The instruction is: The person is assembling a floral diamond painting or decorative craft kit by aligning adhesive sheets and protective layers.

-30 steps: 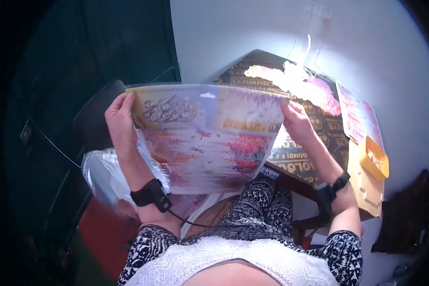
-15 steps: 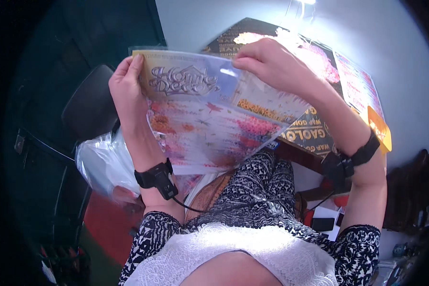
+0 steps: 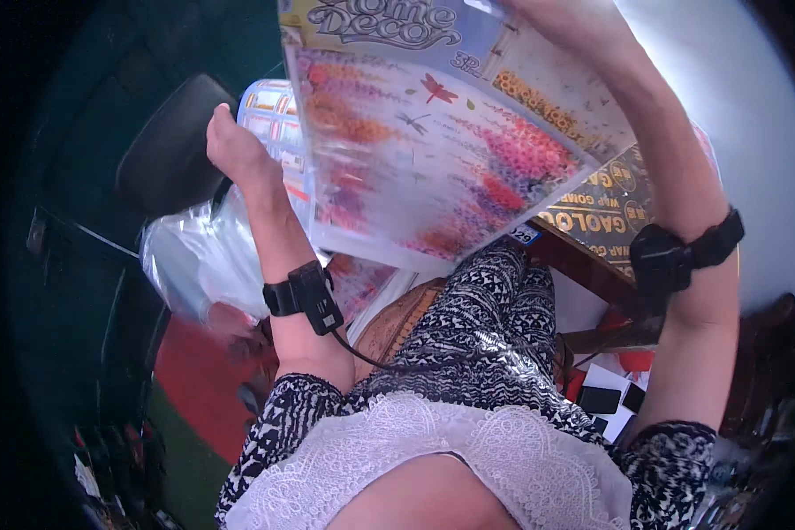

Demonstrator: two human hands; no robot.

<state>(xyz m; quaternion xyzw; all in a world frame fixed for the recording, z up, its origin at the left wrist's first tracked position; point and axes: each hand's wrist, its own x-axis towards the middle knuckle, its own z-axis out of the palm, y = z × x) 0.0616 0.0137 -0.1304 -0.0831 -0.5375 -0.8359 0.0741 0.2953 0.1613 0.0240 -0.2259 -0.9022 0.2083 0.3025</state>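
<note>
A floral wall-sticker sheet (image 3: 433, 132) in clear plastic hangs in front of me, printed with pink, orange and purple flowers and dragonflies. My right hand (image 3: 561, 22) grips its upper edge near the top of the view; the fingertips are partly cut off. Beside the sheet's left edge, my left hand (image 3: 243, 150) is closed, and I cannot make out what, if anything, its fingers hold. Directly behind that hand shows a blue-bordered sheet with small pictures (image 3: 276, 115), partly covered by the floral one.
A table with a dark, gold-printed cover (image 3: 592, 208) stands ahead to the right. Clear plastic bags (image 3: 199, 265) hang at the left by a dark chair (image 3: 172, 141). A brown woven bag (image 3: 397, 322) lies by my lap. A phone (image 3: 599, 400) sits low on the right.
The floral sheet has risen toward the top and right with my right hand. My left hand has come off its corner, and the blue-bordered sheet has come into sight behind.
</note>
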